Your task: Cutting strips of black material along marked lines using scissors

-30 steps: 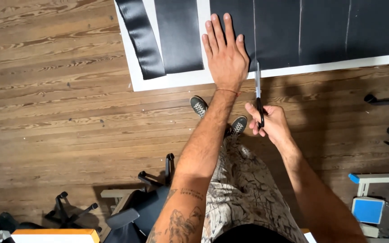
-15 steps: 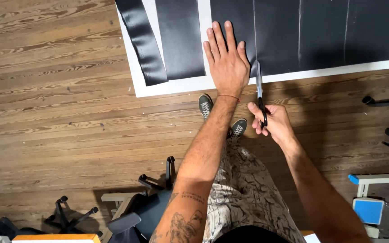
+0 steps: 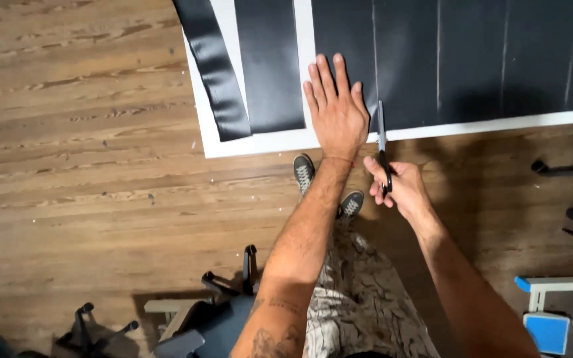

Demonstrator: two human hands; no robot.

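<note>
A large black sheet point(image 3: 485, 59) with thin white lines lies on a white board point(image 3: 260, 140) on the wooden floor. My left hand point(image 3: 336, 113) presses flat on the sheet near its lower edge, fingers spread. My right hand point(image 3: 396, 185) grips black-handled scissors point(image 3: 381, 142), whose blades point up along a white line at the sheet's edge, just right of my left hand. Two cut black strips, one flat point(image 3: 270, 66) and one slanted point(image 3: 213, 66), lie to the left on the board.
My two sneakers point(image 3: 304, 174) stand just below the board's edge. Chair bases and a dark seat point(image 3: 220, 311) sit behind me at the lower left. A blue and white stool point(image 3: 552, 311) is at the lower right, dark stand legs point(image 3: 565, 169) at the right.
The scissors and my right hand have moved slightly up toward the sheet's edge. My left hand stays pressed on the sheet.
</note>
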